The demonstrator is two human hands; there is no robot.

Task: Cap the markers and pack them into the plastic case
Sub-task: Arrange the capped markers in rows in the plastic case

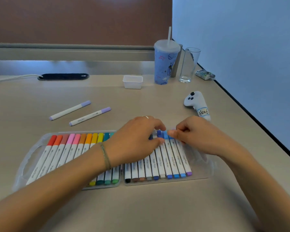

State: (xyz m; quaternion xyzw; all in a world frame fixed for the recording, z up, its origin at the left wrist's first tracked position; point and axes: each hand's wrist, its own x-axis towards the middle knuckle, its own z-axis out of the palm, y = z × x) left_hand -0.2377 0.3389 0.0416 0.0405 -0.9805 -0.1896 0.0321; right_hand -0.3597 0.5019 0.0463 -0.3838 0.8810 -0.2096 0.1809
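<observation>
1. Here: clear case (30,158) lying open and flat on the table (141,206), two halves side by side, both lined with capped markers.
2. Left half: row of markers (69,148) running red, orange, pink, yellow, then green; near ends of most hidden under the left forearm, only the yellow-to-green tips showing near the hinge.
3. Right half: row of markers (164,163) with black, brown, grey, blue and purple near ends; far caps largely covered by both hands.
4. Left hand (134,141) resting over the middle of the case, fingers bent down onto the far caps of the right row; grip hard to make out, thumb tip just beside a blue cap.
5. Right hand (197,136) at the far right end of that row, fingers curled, thumb and forefinger pinching the pale purple cap of the last marker (182,158); cap itself mostly hidden and blurred.
6. Right edge of the case under the right wrist, barely visible.
7. Two purple-capped markers (70,110) and (90,116) lying loose on the table beyond the left half, well apart from the case, both capped at both ends.
8. Farther back: white tub (132,82), blue cup (165,64) with straw, empty glass (189,65) just beside it, small packet (205,74) at the table edge.
9. White controller (197,104) with a handwritten label, near the right hand; its lower end cut off behind the knuckles.
</observation>
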